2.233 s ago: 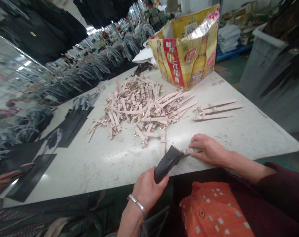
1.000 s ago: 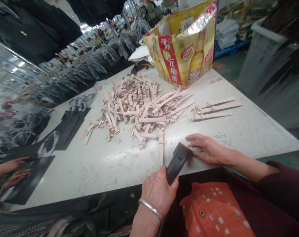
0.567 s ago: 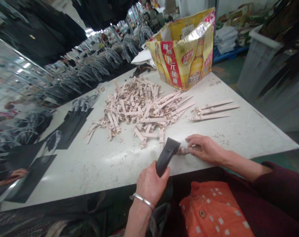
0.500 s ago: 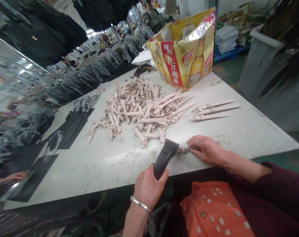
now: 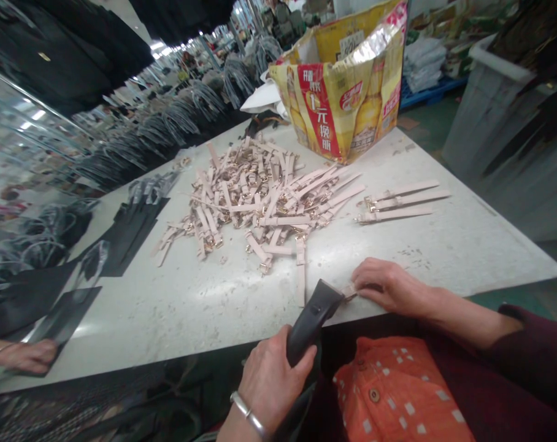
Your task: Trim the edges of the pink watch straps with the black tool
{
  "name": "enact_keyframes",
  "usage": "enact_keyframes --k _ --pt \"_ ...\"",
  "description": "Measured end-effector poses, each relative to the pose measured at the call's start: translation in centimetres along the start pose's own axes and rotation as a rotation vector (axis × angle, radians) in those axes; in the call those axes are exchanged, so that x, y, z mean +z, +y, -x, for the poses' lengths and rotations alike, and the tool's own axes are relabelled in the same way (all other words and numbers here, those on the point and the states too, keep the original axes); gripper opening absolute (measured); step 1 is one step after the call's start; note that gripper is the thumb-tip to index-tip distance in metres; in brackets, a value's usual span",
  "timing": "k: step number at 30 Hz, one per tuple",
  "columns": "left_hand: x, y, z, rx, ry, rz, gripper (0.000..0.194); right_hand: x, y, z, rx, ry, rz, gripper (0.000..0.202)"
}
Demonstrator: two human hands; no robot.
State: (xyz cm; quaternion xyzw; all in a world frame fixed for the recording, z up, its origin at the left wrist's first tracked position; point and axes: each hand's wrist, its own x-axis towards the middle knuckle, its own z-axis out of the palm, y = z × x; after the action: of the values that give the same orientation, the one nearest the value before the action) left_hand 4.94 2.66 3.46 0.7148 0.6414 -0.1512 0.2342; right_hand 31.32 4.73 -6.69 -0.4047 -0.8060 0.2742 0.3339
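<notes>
My left hand (image 5: 276, 374), with a silver bangle at the wrist, is wrapped round a black handheld clipper-like tool (image 5: 311, 319). Its wide head points up and right, close to a small pink strap piece (image 5: 348, 291). That piece is pinched in the fingers of my right hand (image 5: 389, 283), which covers most of it, near the table's front edge. A large pile of pale pink straps (image 5: 260, 196) with gold buckles lies beyond my hands. Three separate straps (image 5: 402, 201) lie side by side to the right of the pile.
A yellow beer carton (image 5: 343, 104) stands at the back of the white table (image 5: 177, 319). Black bag pieces with handles (image 5: 135, 233) lie at the left, where another person's hand (image 5: 30, 356) rests on one. A grey bin (image 5: 490, 123) stands at the right.
The tool and my left hand have shifted slightly right and down. One strap at the pile's front now extends towards me. The other person's hand has come further in at the left.
</notes>
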Motion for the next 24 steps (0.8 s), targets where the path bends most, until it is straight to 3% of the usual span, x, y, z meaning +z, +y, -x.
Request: enact_keyframes --k 3,9,16,24 --pt "-0.1 0.4 -0.5 0.015 -0.018 -0.007 0.029 0.0 0.2 -0.2 0.054 -0.009 -0.022 0.003" --pt "0.2 1.6 -1.9 0.104 0.016 0.029 0.029 0.2 0.3 -0.1 0.163 0.002 -0.024 0.01" --pt "0.5 -0.4 -1.1 -0.021 -0.004 0.078 0.029 -0.1 -0.4 -0.8 0.196 -0.013 0.012 0.028" --pt "0.7 -0.4 -1.0 -0.034 -0.025 0.144 0.025 -1.2 -1.1 -4.0 0.258 -0.273 0.192 0.014"
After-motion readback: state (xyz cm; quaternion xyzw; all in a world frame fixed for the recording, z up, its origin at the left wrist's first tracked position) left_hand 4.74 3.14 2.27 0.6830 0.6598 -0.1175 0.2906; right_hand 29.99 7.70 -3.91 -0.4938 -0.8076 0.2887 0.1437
